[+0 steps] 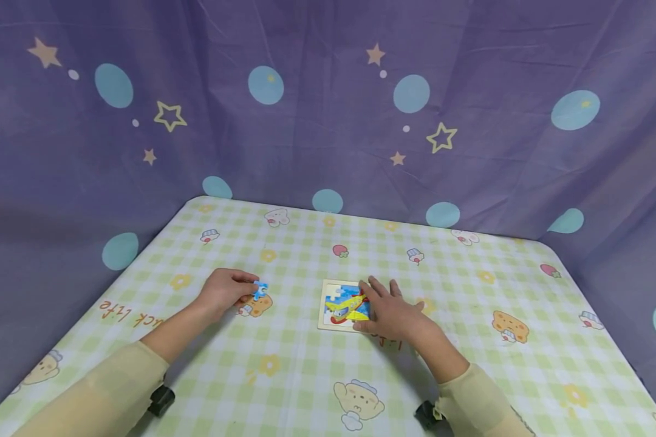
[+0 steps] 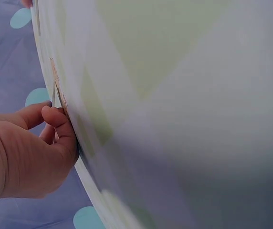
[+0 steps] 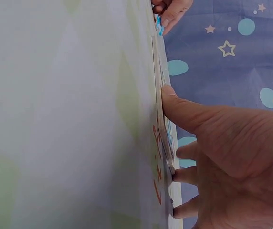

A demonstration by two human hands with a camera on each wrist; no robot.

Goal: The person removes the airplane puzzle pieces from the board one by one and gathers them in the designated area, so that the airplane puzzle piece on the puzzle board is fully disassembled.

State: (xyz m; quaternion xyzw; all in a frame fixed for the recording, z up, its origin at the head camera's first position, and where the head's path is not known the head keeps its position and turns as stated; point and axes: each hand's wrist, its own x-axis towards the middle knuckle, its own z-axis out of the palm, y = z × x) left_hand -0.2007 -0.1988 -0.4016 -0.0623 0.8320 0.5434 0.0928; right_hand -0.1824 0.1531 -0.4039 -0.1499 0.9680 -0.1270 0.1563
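Between the thumb and fingers of my left hand [image 1: 226, 291] is a blue and white jigsaw piece [image 1: 260, 290], held just above the cloth. To its right lies a square wooden puzzle tray [image 1: 321, 312] with a picture of a yellow and red airplane [image 1: 344, 309] on blue. A bare pale gap [image 1: 333, 291] shows at the tray's upper left. My right hand [image 1: 390, 311] rests over the tray's right side, its fingers spread and its thumb on the frame, hiding that part of the picture. The right wrist view shows the thumb [image 3: 184, 109] touching the tray's edge.
A green and white checked tablecloth [image 1: 284, 394] with printed cartoons covers the table. Behind and beside the table hangs a purple curtain [image 1: 328, 139] with stars and blue dots. Black wrist straps [image 1: 161, 400] sit under the forearms.
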